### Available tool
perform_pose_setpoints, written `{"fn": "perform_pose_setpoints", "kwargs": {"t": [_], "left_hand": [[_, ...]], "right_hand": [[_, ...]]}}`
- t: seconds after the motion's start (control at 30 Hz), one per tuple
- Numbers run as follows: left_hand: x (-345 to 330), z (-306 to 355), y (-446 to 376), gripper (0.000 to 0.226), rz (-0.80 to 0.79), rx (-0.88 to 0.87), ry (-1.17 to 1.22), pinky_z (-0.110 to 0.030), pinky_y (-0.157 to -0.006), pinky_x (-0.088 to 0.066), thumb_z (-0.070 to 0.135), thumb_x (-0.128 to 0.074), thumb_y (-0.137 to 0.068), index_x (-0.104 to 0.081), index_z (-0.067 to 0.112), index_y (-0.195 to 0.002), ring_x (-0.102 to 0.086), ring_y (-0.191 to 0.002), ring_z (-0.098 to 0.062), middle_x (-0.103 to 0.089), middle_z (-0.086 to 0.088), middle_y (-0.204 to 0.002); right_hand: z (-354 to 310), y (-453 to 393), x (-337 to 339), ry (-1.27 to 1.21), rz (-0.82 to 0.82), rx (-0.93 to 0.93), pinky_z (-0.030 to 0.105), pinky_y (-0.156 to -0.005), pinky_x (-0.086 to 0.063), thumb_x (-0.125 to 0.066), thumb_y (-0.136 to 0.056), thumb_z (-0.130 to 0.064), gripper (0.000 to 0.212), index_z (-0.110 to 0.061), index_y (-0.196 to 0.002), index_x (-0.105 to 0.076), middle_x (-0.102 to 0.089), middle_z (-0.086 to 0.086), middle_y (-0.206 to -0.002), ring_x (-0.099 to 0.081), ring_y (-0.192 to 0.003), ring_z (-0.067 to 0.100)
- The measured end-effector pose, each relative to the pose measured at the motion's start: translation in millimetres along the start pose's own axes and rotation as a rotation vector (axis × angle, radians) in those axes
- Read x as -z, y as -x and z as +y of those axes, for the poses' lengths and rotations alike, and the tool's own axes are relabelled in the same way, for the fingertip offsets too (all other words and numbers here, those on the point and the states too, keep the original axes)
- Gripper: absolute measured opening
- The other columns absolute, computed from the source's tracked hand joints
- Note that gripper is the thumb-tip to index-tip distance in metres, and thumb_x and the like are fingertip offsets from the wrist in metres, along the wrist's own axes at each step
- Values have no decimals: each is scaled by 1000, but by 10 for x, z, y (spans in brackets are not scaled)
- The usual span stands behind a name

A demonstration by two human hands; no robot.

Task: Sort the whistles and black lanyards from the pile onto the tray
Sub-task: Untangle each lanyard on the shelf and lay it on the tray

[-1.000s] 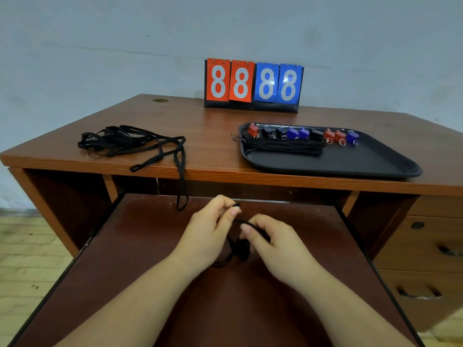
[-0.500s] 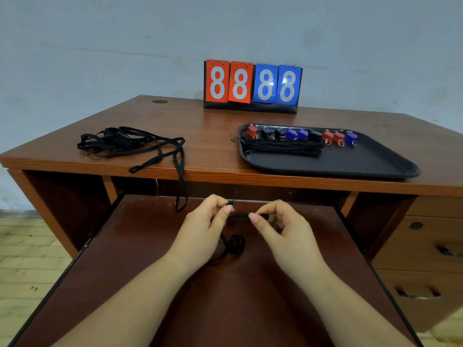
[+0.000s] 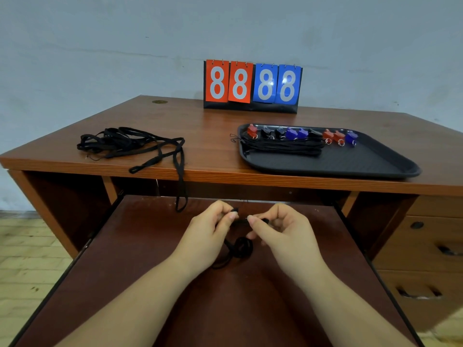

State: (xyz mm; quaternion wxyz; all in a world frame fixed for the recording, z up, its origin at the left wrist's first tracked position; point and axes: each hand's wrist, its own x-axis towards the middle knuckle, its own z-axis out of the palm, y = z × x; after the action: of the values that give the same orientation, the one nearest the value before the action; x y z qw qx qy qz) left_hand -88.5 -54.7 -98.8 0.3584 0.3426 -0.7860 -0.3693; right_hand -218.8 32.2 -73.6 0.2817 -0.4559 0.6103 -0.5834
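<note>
While I watch through the head camera, I see the tangled pile of flat black fabric lanyards (image 3: 127, 144) lying at the left of the reddish-brown wooden desk top (image 3: 205, 126), one loop hanging over the front edge. Below it, over the darker pull-out wooden shelf (image 3: 140, 266), my left hand (image 3: 208, 236) pinches one end of a single black lanyard (image 3: 241, 246) between thumb and forefinger, the other fingers curled. That lanyard runs as a short span across to my right hand (image 3: 283, 236), which pinches it the same way, while a small coiled part hangs between both wrists, near the shelf; I cannot tell whether it touches. Behind, by the wall, stands a flip scoreboard (image 3: 251, 86) with two orange and two blue cards, all eights. Farther right, the black rectangular plastic tray (image 3: 350, 166) holds a row of red, black and blue plastic whistles (image 3: 300, 135) along its far side, with bundled black cords (image 3: 283, 147) just before them.
</note>
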Motion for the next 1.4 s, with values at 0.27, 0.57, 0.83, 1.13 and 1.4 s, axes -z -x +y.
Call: {"fn": "perform_pose_setpoints", "kwargs": {"t": [0.27,0.57,0.83,1.13,1.4], "left_hand": [[-47,-21,9,14,-65,8,50,-24,-54,-39,22,-49,-95,-57,26,-83,-45,-50,0,-57,17,-58],[-58,65,65,13,-121,-14,87,-32,-56,-46,26,-50,-95,-58,22,-86,-53,-55,-12,-59,1,-61],[0,-8,5,9,91,4,33,-19,-68,-47,25,-60,-89,-68,29,-88,-58,-69,-1,-67,13,-79],[-14,89,-2,21,19,111,454,-19,-64,-53,4,-61,-86,-68,22,-94,-65,-65,-8,-73,2,-73],[-17,62,-12,12,54,118,423,-18,-70,-52,10,-69,-81,-67,22,-85,-66,-71,-5,-71,3,-73]], "right_hand": [[-11,-12,-33,-307,-99,-99,18,-52,-49,-66,-82,-8,12,-8,-73,-57,-74,14,-76,-70,-64,16],[18,-8,-11,-182,-54,-104,14,-52,-47,-70,-78,-20,19,-6,-68,-65,-58,-2,-46,-49,-44,6],[57,-37,-16,-163,-7,-90,13,-53,-46,-67,-83,-15,9,-16,-75,-71,-71,1,-63,-56,-49,2],[115,-48,-11,-86,-27,-98,12,-54,-46,-70,-81,-9,12,-21,-82,-70,-73,-3,-68,-63,-58,2],[128,-68,-19,-44,-16,-54,11,-52,-45,-69,-83,-10,6,-16,-81,-70,-73,0,-71,-59,-54,1]]}}
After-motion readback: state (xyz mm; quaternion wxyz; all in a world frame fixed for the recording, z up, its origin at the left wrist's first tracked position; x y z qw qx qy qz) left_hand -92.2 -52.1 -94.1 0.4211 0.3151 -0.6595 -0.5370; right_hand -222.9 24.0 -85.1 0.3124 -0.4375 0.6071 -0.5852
